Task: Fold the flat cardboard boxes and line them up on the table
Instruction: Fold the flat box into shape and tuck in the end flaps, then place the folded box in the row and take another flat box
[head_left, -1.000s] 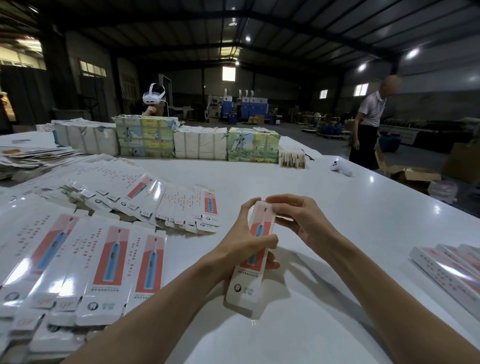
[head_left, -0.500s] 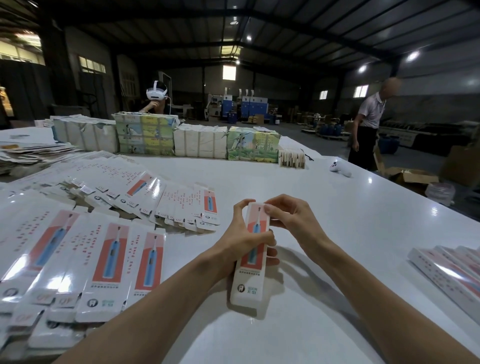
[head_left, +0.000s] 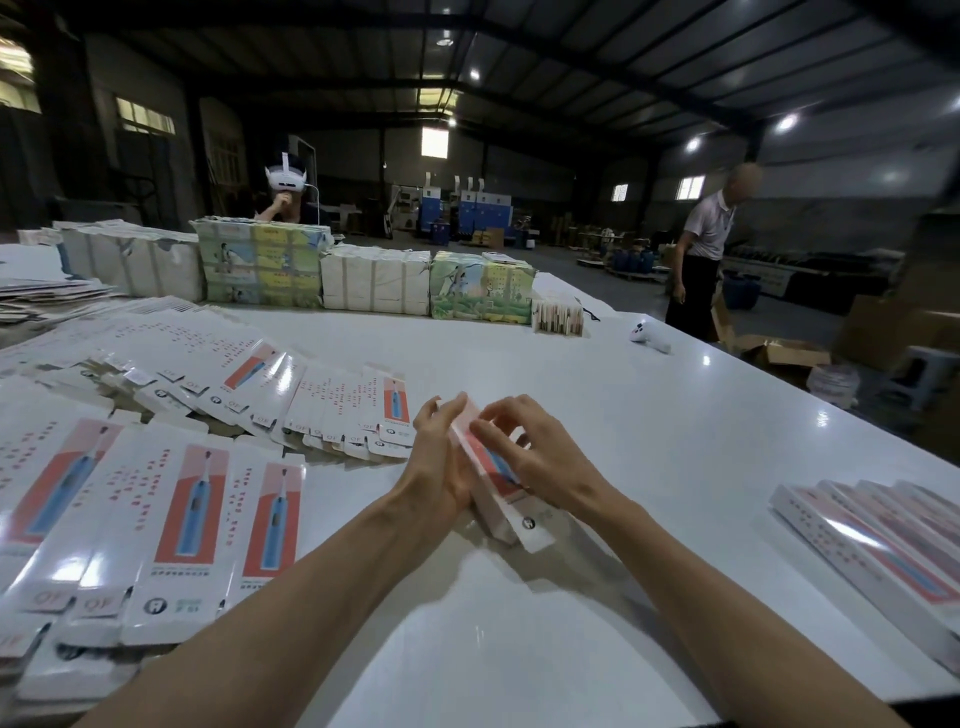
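1. Head view, the hands: the left hand (head_left: 441, 462) grasps the toothbrush box (head_left: 519, 525) from its left side. The right hand (head_left: 524, 452) holds the box from the right, with curved fingers laid over its top face. The box has already some volume and is tilted just above the middle of the tabletop (head_left: 571, 649). Blur hides the end flaps, so I cannot tell if they are closed.
2. Head view, what is done: a short row of folded boxes (head_left: 872, 540) lies side by side at the right edge of the tabletop.
3. Head view, what is left: many flat toothbrush boxes (head_left: 182, 535) lie in overlapping rows along the left edge. I judge that most of the work remains, and that this box must be finished and then put in the row.
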